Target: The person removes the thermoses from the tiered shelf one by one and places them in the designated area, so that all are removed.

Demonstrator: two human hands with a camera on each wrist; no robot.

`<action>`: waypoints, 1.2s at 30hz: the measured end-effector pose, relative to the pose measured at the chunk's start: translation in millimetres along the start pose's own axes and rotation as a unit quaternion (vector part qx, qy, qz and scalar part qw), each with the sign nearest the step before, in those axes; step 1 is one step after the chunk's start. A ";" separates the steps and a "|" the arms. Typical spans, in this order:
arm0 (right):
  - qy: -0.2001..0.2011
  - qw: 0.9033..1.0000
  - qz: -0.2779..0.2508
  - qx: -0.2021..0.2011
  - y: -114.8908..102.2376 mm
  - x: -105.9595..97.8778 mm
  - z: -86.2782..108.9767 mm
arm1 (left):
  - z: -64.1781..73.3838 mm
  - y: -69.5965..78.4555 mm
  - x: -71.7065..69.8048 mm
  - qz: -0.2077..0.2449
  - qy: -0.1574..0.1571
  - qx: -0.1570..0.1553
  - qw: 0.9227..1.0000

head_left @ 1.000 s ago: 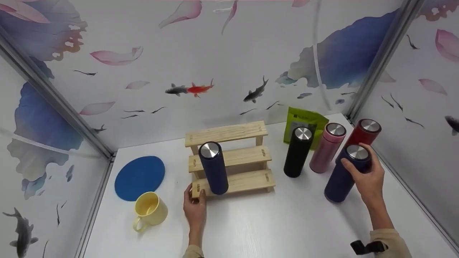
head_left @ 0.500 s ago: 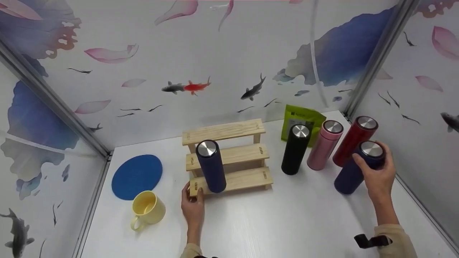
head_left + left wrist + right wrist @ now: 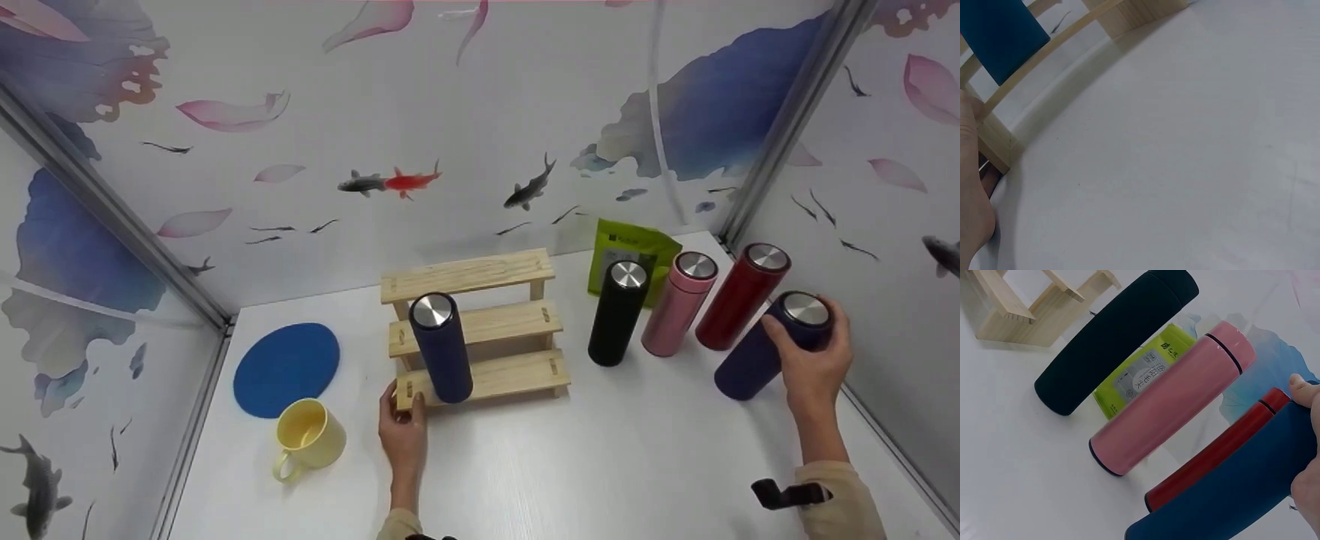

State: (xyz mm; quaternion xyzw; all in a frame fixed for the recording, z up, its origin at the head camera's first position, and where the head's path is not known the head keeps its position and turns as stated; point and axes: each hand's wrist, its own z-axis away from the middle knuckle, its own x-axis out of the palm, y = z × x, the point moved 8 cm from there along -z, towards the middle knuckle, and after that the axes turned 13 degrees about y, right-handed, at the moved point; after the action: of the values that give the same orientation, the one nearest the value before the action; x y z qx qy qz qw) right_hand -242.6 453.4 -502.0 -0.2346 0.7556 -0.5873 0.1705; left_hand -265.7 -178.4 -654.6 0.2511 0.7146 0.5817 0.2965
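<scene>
My right hand [image 3: 817, 364] grips a dark blue thermos [image 3: 757, 352] near its steel-topped lid, at the right end of a row. Beside it stand a red thermos [image 3: 739, 300], a pink thermos [image 3: 675, 311] and a black thermos [image 3: 616, 322]. In the right wrist view the held blue thermos [image 3: 1230, 484] overlaps the red one. My left hand [image 3: 403, 435] holds the front left corner of a three-step wooden rack [image 3: 517, 375], thumb on top. Another dark blue thermos [image 3: 444, 356] stands on the rack's lowest step, close to that hand.
A yellow mug [image 3: 319, 439] and a round blue mat [image 3: 285, 371] lie left of the rack. Behind the black thermos stands a green pouch [image 3: 607, 247]. Printed panels wall the white table [image 3: 517, 472] at the back and both sides.
My right hand has moved right and slightly away with the blue thermos, uncovering more of the red one. The left hand keeps its place on the rack. The view shifted slightly.
</scene>
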 end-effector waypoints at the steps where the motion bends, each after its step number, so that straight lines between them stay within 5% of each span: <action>1: 0.001 1.000 0.000 -0.001 -0.3 0.1 -1.2 | 0.4 -0.4 0.1 -0.001 -0.001 -0.002 1.000; 13: -0.039 0.998 0.056 0.000 -2.6 1.0 -5.9 | 0.1 -0.4 3.3 -0.007 -0.022 -0.020 1.000; 21: -0.058 0.993 0.101 0.010 -8.1 -2.5 -6.3 | 1.1 1.4 -0.4 0.008 -0.015 -0.005 1.000; 36: -0.019 0.994 0.072 -0.074 -83.6 3.3 -5.2 | 1.0 1.2 0.6 0.003 -0.011 -0.006 1.000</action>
State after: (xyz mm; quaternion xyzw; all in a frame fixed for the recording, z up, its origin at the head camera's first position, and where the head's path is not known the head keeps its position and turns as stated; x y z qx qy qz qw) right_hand -235.2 439.1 -419.7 -0.2030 0.8086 -0.5111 0.2090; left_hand -265.4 -177.1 -653.7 0.2578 0.7067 0.5842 0.3047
